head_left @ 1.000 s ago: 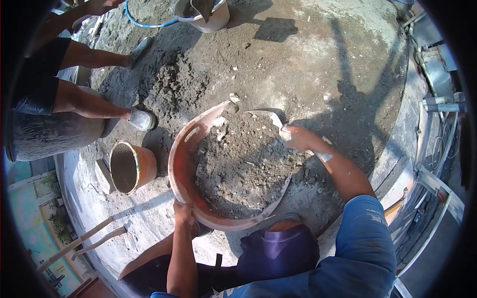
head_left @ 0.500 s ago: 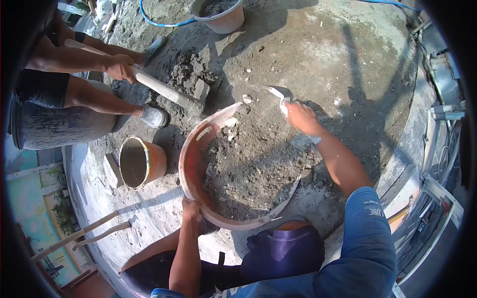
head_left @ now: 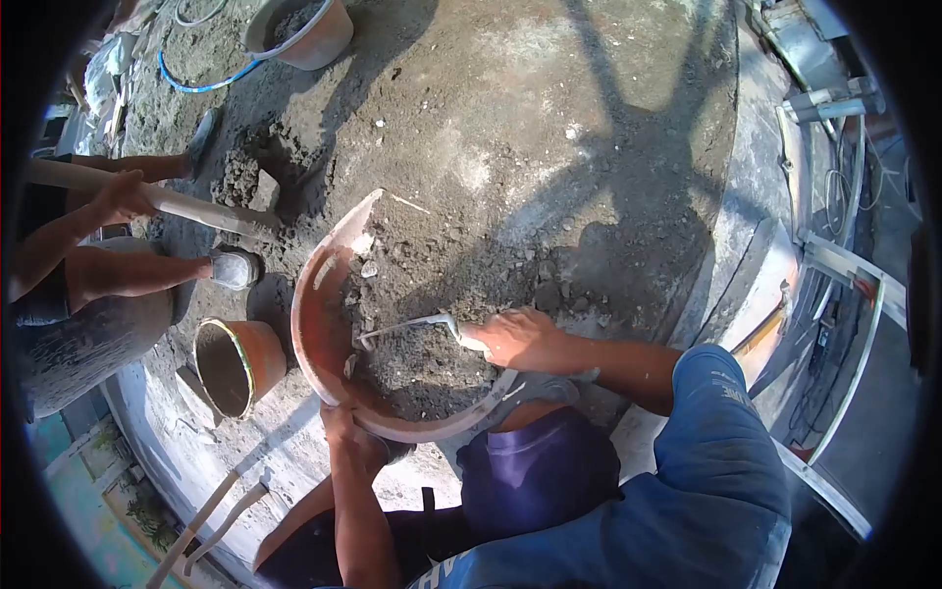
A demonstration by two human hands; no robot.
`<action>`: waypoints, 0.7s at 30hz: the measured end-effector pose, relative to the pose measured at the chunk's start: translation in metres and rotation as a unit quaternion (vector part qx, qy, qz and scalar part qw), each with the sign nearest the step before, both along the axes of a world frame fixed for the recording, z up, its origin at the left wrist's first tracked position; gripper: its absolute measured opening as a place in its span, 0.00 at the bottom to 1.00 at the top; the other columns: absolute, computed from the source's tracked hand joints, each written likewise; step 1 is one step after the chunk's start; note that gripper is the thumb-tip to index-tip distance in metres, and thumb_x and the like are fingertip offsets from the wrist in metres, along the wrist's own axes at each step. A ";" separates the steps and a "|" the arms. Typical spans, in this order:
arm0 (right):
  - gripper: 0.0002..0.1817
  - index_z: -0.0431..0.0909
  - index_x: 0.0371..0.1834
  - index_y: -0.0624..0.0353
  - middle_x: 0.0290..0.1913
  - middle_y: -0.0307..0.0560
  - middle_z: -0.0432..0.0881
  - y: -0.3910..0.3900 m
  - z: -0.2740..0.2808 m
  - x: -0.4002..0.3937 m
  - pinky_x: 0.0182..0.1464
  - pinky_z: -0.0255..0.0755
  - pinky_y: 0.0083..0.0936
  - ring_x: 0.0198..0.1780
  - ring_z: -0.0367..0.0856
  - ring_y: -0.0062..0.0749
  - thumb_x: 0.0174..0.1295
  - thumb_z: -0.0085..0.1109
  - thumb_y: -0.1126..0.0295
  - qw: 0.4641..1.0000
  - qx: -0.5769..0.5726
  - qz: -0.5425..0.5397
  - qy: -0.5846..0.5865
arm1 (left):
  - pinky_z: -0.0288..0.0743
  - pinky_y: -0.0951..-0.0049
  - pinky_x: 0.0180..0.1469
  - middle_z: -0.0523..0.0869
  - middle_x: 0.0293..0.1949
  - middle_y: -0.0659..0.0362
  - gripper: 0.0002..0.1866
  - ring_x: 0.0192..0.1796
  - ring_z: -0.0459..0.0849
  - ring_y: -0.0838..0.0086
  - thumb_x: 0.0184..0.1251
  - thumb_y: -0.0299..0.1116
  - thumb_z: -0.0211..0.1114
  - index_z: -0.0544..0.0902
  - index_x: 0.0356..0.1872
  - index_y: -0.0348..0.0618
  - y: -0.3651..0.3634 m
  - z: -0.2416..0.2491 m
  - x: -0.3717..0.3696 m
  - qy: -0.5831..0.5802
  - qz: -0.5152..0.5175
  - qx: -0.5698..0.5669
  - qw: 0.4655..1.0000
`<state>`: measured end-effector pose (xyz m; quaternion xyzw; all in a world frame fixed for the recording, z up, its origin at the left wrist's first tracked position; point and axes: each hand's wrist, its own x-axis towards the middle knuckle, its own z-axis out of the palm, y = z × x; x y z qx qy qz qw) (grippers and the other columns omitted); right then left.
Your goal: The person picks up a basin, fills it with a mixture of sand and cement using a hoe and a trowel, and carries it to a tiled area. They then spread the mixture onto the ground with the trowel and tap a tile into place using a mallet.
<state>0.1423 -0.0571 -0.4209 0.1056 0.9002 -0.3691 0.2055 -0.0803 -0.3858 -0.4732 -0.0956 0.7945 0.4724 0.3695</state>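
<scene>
My right hand (head_left: 515,339) is closed round the handle of a trowel (head_left: 402,326), whose blade lies over the grey mix (head_left: 432,368) in a broken reddish basin (head_left: 316,339). The basin lies tilted, its near rim toward my knees and its far side open to the heaped material. My left hand (head_left: 340,424) grips the basin's rim at the lower left; its fingers are partly hidden.
A co-worker's hand (head_left: 125,198) holds a long wooden handle (head_left: 211,211) at the left, near a foot (head_left: 234,268). An orange bucket (head_left: 260,363) stands left of the basin. Another bucket (head_left: 319,39) and a blue hose (head_left: 211,86) are at the top. Wooden handles (head_left: 221,506) lie lower left.
My right hand has drawn the trowel from the ground beyond the basin back over the mix inside it. My left hand stays on the rim. The view has shifted right.
</scene>
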 end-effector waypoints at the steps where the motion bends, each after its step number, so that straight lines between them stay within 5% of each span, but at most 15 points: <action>1: 0.25 0.65 0.61 0.50 0.39 0.55 0.81 -0.003 0.007 0.018 0.41 0.75 0.45 0.41 0.82 0.49 0.57 0.51 0.68 1.000 -0.005 -0.019 -0.014 | 0.79 0.68 0.35 0.80 0.33 0.56 0.20 0.32 0.82 0.67 0.48 0.19 0.59 0.73 0.47 0.36 0.008 0.008 0.004 0.006 0.007 0.015 1.000; 3: 0.28 0.66 0.63 0.50 0.43 0.55 0.79 -0.001 0.016 0.058 0.50 0.72 0.42 0.46 0.79 0.50 0.57 0.56 0.60 0.971 -0.032 -0.230 -0.052 | 0.79 0.68 0.35 0.80 0.33 0.56 0.20 0.32 0.81 0.67 0.48 0.19 0.59 0.73 0.47 0.36 0.005 0.003 0.001 -0.003 0.013 0.019 1.000; 5: 0.28 0.66 0.62 0.46 0.42 0.54 0.81 -0.020 0.000 0.117 0.45 0.73 0.46 0.43 0.80 0.52 0.56 0.55 0.60 0.950 0.005 -0.303 -0.070 | 0.77 0.70 0.33 0.78 0.33 0.57 0.21 0.31 0.80 0.70 0.48 0.19 0.59 0.72 0.47 0.37 -0.003 -0.007 -0.021 0.002 0.000 0.023 1.000; 8: 0.27 0.68 0.61 0.45 0.42 0.55 0.81 -0.049 0.002 0.183 0.46 0.73 0.46 0.45 0.80 0.52 0.56 0.55 0.59 0.934 -0.022 -0.318 -0.163 | 0.76 0.71 0.33 0.78 0.34 0.57 0.22 0.32 0.78 0.71 0.47 0.20 0.58 0.72 0.48 0.39 0.014 -0.007 -0.051 0.014 -0.003 0.046 0.999; 10: 0.27 0.69 0.60 0.45 0.42 0.55 0.81 -0.060 0.000 0.209 0.46 0.72 0.45 0.45 0.80 0.51 0.55 0.56 0.58 0.921 -0.038 -0.308 -0.236 | 0.75 0.70 0.34 0.78 0.34 0.57 0.22 0.31 0.78 0.71 0.45 0.21 0.57 0.72 0.48 0.40 0.038 0.000 -0.079 0.013 -0.116 0.042 0.992; 15: 0.28 0.68 0.61 0.45 0.42 0.55 0.81 -0.043 -0.040 0.226 0.46 0.72 0.45 0.45 0.80 0.52 0.54 0.56 0.59 0.919 0.034 -0.353 -0.170 | 0.78 0.70 0.38 0.80 0.36 0.56 0.26 0.34 0.81 0.68 0.43 0.22 0.57 0.72 0.51 0.38 0.074 -0.002 -0.125 -0.007 -0.185 0.082 0.979; 21: 0.30 0.66 0.62 0.53 0.45 0.60 0.80 -0.014 -0.020 0.210 0.49 0.70 0.47 0.48 0.78 0.57 0.54 0.58 0.60 0.872 0.032 -0.469 -0.135 | 0.79 0.70 0.37 0.80 0.38 0.57 0.28 0.35 0.81 0.69 0.45 0.19 0.56 0.69 0.54 0.41 0.110 -0.005 -0.146 0.002 -0.254 0.068 0.965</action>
